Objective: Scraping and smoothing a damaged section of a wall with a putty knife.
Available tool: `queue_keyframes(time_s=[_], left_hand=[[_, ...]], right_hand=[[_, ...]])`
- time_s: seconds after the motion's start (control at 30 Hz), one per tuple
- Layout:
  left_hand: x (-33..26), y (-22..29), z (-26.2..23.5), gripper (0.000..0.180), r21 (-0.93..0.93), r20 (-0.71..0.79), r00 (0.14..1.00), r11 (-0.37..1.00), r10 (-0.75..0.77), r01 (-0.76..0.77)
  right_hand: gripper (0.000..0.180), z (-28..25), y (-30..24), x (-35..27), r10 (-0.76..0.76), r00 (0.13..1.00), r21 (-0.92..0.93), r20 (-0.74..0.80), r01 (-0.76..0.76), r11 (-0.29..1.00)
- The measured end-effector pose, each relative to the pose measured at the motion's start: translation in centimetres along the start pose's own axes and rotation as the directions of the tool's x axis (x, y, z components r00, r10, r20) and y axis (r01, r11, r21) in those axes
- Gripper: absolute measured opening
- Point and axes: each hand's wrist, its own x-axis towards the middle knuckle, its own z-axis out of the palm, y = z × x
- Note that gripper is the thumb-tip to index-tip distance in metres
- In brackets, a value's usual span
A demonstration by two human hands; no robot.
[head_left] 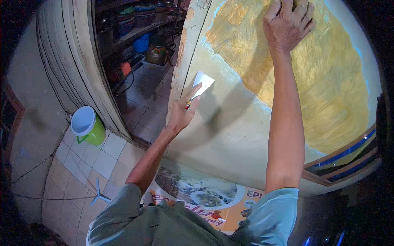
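Observation:
My left hand [183,113] grips a putty knife [204,83] by its handle, with the index finger stretched along the pale, wide blade. The blade points up, in front of the bare cream wall [230,135]; whether it touches the wall I cannot tell. Higher up, my right hand [288,25] lies against a golden-yellow streaked patch [328,86] that has a ragged light-blue border. Its fingers are curled, and the top edge of the view cuts them off. Whatever they hold is hidden.
Left of the wall is a doorway with a worn wooden frame [84,61], and shelves of stacked basins [133,20] beyond. A green bucket [93,131] stands on the tiled floor [102,158]. A printed banner [242,197] lies below me. A wooden-framed opening [342,158] is at lower right.

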Motion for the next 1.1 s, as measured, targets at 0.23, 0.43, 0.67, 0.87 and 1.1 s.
queue_keyframes(time_s=[0.23,0.43,0.67,0.87,1.1], left_hand=[[1.3,0.1,-0.2,0.044,-0.038,0.043,0.999,0.999,0.014,-0.013],[4.5,3.1,0.0,0.045,0.080,0.043,0.988,0.985,0.148,-0.151],[3.1,2.5,2.6,0.044,0.022,0.040,0.979,0.979,0.199,-0.200],[0.1,2.8,5.6,0.046,-0.116,0.151,0.986,0.989,-0.072,0.090],[2.0,4.7,7.6,0.045,-0.159,0.134,0.984,0.983,0.115,-0.093]], right_hand=[[0.048,0.4,-0.1,0.2,0.016,1.000,0.004,0.007,-0.016,1.000],[0.048,0.4,-0.5,-0.6,0.021,1.000,0.010,0.007,-0.022,1.000],[0.049,0.6,0.0,-1.1,0.014,1.000,0.012,-0.006,-0.014,1.000],[0.048,0.3,1.1,-0.6,-0.002,1.000,0.032,-0.031,0.003,0.999],[0.048,0.3,1.8,-0.5,-0.003,1.000,0.031,-0.020,0.004,1.000]])
